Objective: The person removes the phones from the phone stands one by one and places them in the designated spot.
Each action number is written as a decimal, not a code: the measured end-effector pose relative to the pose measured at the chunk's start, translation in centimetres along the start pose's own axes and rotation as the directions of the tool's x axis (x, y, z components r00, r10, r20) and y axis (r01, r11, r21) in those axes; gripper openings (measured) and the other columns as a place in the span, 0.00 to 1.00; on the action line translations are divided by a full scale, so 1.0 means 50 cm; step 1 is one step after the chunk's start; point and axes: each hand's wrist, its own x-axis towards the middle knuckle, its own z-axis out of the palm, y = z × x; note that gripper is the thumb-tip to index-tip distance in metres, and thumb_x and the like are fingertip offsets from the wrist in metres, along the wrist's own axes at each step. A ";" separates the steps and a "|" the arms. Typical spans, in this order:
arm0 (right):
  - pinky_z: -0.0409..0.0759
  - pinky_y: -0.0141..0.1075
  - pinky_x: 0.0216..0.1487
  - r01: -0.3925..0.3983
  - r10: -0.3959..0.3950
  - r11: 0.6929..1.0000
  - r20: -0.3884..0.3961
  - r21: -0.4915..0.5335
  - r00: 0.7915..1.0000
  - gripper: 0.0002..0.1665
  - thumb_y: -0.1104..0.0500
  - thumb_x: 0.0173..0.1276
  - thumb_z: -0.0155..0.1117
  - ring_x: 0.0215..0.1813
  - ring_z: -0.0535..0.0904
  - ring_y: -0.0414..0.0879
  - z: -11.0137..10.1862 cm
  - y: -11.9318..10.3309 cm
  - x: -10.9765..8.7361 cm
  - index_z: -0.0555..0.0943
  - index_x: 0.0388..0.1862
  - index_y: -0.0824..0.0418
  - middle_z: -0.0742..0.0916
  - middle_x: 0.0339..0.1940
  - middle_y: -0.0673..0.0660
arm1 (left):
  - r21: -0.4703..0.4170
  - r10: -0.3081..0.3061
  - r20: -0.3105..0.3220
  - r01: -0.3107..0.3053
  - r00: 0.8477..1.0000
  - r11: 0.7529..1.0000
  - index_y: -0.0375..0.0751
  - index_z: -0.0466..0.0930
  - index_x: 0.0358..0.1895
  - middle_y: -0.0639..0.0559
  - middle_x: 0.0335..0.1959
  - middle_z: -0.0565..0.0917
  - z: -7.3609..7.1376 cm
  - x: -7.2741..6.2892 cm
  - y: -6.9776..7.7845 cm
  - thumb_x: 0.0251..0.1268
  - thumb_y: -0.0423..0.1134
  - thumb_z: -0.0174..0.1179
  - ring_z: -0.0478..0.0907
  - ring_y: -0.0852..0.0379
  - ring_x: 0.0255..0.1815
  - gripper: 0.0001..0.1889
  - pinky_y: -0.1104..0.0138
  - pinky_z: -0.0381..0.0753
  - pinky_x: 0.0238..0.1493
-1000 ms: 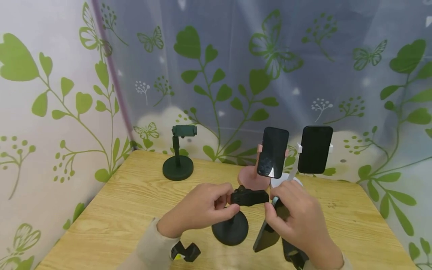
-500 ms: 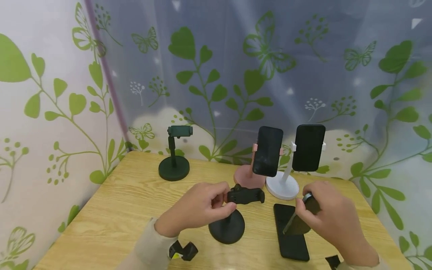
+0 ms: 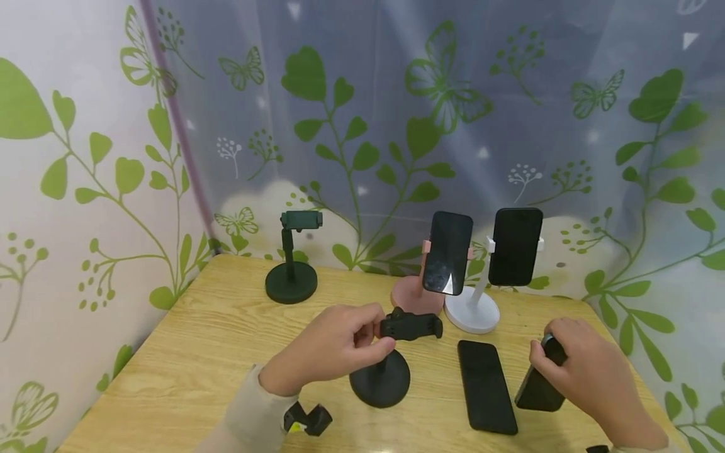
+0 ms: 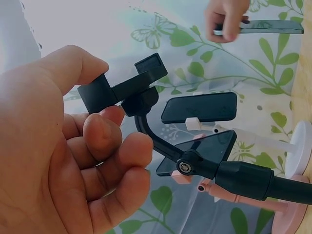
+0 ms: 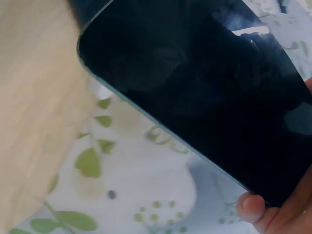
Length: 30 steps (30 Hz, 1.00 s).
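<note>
My left hand (image 3: 345, 343) pinches one end of the clamp of a black phone stand (image 4: 126, 87) between thumb and fingers. The stand's round black base (image 3: 381, 380) rests on the table, and its clamp holds no phone. At the right, my right hand (image 3: 589, 371) grips a smartphone (image 3: 540, 384) by its upper end. That phone is tilted, its lower end close to the tabletop; its dark screen (image 5: 195, 92) fills much of the right wrist view. Between the stand and this phone, another black smartphone (image 3: 487, 387) lies flat on the table.
Behind stand a pink phone stand (image 3: 416, 296) and a white phone stand (image 3: 472, 311), each holding a phone upright. A dark green phone stand (image 3: 291, 283) without a phone is at the back left. Patterned curtains (image 3: 351, 126) border the wooden table (image 3: 226, 340).
My right hand has carried the smartphone from beside the black stand's clamp rightward and down, past the phone lying flat. The left hand keeps its hold on the clamp.
</note>
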 end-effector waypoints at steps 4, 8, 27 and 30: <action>0.61 0.32 0.19 -0.078 0.082 0.996 0.112 -0.041 0.990 0.14 0.56 0.55 0.71 0.22 0.63 0.36 0.012 0.021 -0.017 0.72 0.22 0.49 0.72 0.19 0.43 | 0.006 0.000 0.001 0.000 1.000 1.000 0.55 0.74 0.34 0.65 0.18 0.68 -0.001 0.001 -0.001 0.74 0.46 0.62 0.65 0.69 0.18 0.09 0.73 0.65 0.24; 0.59 0.32 0.19 -0.132 0.142 0.989 0.212 -0.062 0.967 0.18 0.56 0.59 0.70 0.21 0.60 0.37 0.027 0.036 -0.034 0.69 0.21 0.49 0.68 0.17 0.44 | 0.001 -0.004 0.006 0.004 1.000 1.000 0.55 0.75 0.34 0.65 0.19 0.68 -0.001 0.002 -0.002 0.75 0.46 0.62 0.65 0.69 0.18 0.08 0.73 0.66 0.24; 0.61 0.37 0.22 -0.243 0.241 0.968 0.461 -0.057 0.854 0.20 0.53 0.69 0.65 0.21 0.62 0.42 0.080 0.066 -0.060 0.66 0.23 0.52 0.67 0.17 0.48 | 0.003 -0.015 0.008 0.015 1.000 1.000 0.55 0.74 0.34 0.65 0.19 0.68 -0.003 0.001 0.000 0.75 0.47 0.62 0.66 0.69 0.19 0.09 0.73 0.66 0.25; 0.61 0.38 0.23 -0.260 0.252 0.964 0.485 -0.053 0.837 0.20 0.52 0.70 0.64 0.21 0.62 0.43 0.085 0.067 -0.058 0.66 0.24 0.53 0.67 0.17 0.49 | 0.004 -0.013 0.009 0.013 1.000 1.000 0.55 0.74 0.34 0.65 0.19 0.68 -0.003 0.000 0.000 0.74 0.47 0.62 0.66 0.69 0.19 0.09 0.73 0.66 0.25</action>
